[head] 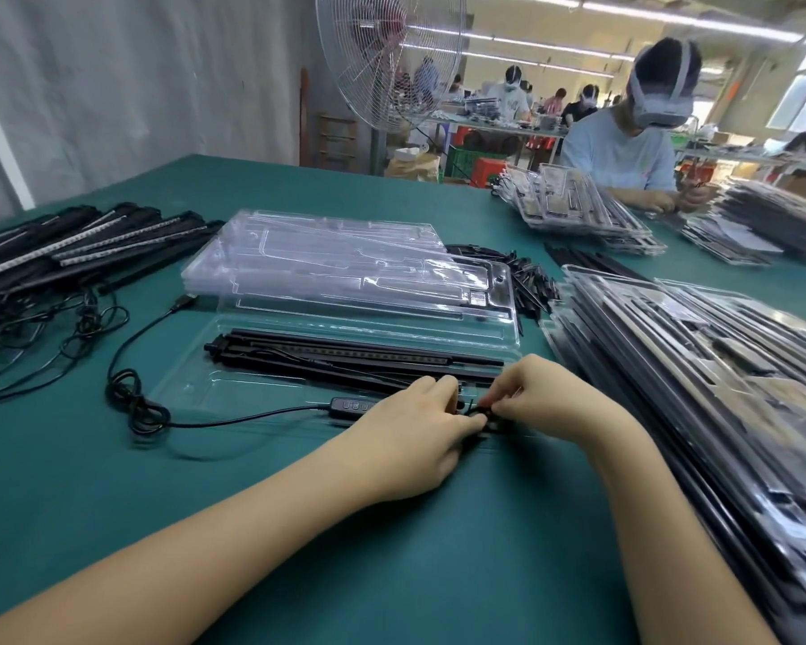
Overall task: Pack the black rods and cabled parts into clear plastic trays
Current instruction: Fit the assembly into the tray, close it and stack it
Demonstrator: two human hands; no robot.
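Head view: both hands were seen meeting over the near right part of an open clear tray [233, 388] laid on the green table [89, 481]. The left hand [415, 439] and the right hand [538, 395] were held with fingers curled, and the end of a black cable [252, 418] was pinched between the fingertips of both. An inline controller [352, 405] on that cable was lying just beside the left hand. The cable was run leftward off the tray to a loose coil [136, 407] and on to a plug [185, 301]. Black rods [345, 358] were laid lengthwise in the tray's far half. A stack of empty trays [326, 263] was set just behind it, and packed trays [694, 365] were piled to the right.
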